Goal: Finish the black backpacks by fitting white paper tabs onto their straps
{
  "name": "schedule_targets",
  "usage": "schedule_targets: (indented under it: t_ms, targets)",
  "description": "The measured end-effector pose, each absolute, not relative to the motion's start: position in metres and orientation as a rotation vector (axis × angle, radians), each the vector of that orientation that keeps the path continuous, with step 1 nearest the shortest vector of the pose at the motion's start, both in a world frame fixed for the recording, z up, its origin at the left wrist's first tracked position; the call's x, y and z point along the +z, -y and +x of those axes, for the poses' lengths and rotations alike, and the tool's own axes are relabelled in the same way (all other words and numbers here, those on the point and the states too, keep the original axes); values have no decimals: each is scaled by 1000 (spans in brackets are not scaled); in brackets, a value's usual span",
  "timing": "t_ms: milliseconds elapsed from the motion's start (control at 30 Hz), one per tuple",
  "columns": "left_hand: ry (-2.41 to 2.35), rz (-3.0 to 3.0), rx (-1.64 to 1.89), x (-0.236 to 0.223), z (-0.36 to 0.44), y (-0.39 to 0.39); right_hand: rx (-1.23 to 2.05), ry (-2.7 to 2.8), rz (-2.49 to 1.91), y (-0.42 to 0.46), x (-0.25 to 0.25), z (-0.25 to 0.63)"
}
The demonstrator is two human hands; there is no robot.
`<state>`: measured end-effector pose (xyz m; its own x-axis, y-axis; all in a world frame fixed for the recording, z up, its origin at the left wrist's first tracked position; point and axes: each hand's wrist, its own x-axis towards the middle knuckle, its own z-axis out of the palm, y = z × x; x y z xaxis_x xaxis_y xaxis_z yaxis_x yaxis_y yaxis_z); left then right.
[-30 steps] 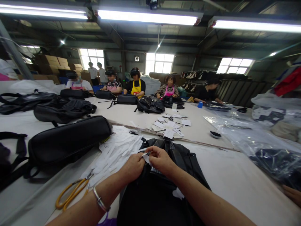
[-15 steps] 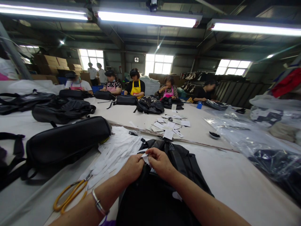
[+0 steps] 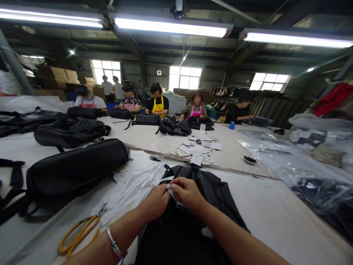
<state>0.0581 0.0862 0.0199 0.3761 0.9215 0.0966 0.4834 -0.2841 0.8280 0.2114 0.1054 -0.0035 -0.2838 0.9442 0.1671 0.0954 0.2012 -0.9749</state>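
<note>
A black backpack [image 3: 209,206] lies on the white table [image 3: 275,217] right before me. Above its upper part my left hand [image 3: 156,201] and my right hand [image 3: 187,192] meet, both pinched on a small white paper tag [image 3: 171,190] held between the fingertips. A metal bangle sits on my left wrist. A heap of white paper strips [image 3: 135,181] lies just left of the hands.
Yellow-handled scissors [image 3: 77,232] lie at the lower left. A black bag [image 3: 74,169] rests to the left, more black bags behind it. Loose white tags [image 3: 198,147] are scattered mid-table. Clear plastic bags [image 3: 300,165] cover the right side. Several seated people work at the far end.
The two hands have drawn slightly closer together and lower over the backpack, still pinching the white tag. The view has shifted a little.
</note>
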Motion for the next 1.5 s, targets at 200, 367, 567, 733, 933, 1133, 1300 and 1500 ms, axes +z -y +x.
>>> schedule_targets:
  t_ms: [200, 367, 567, 733, 933, 1133, 1300, 1500]
  targets:
    - [-1209, 1920, 772, 19, 59, -85, 1113, 1721, -1090, -115, 1, 212]
    - [-1313, 1912, 738, 13, 56, -88, 535, 2201, -922, -119, 7, 216]
    - [-1364, 1933, 695, 12, 58, -88, -309, 2605, -715, -121, 19, 220]
    - [-1348, 2004, 644, 14, 58, -92, -202, 2460, -824, -128, 18, 215]
    - [-1362, 1914, 583, 14, 51, -95, 410, 2097, -1044, -124, 14, 225]
    - [-1295, 1744, 690, 27, 53, -85, 942, 1904, -1341, -109, 10, 231]
    - [-1262, 1720, 635, 31, 51, -89, 1210, 1679, -1427, -103, 7, 220]
    - [-1542, 2323, 558, 27, 57, -91, 1077, 1758, -1356, -105, 5, 217]
